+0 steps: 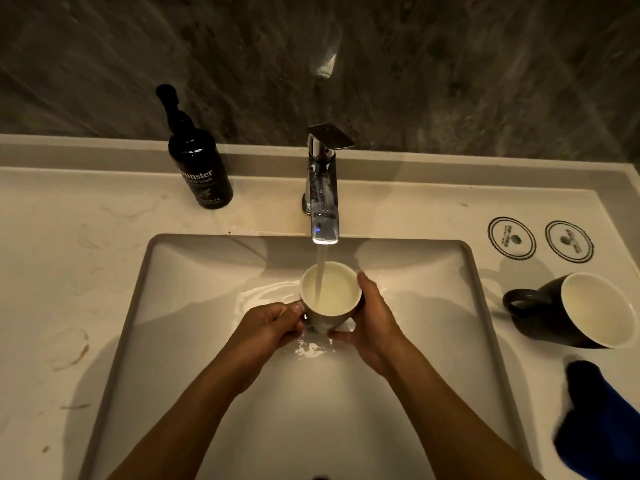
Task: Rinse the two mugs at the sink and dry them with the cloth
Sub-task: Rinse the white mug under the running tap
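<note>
A dark mug with a pale inside [334,291] is held upright over the sink basin [194,306], under the running stream from the chrome tap [322,188]. Water fills it close to the rim. My left hand [268,329] grips its handle side. My right hand [372,327] wraps around its right wall, thumb under the base. The second dark mug [585,311] lies on its side on the counter at the right, its opening toward me and its handle to the left. A blue cloth [599,420] lies on the counter below that mug.
A black hand-wash pump bottle [201,168] stands at the back left of the counter [69,271]. Two round printed coasters [540,240] lie at the back right. A dark stone wall rises behind the tap.
</note>
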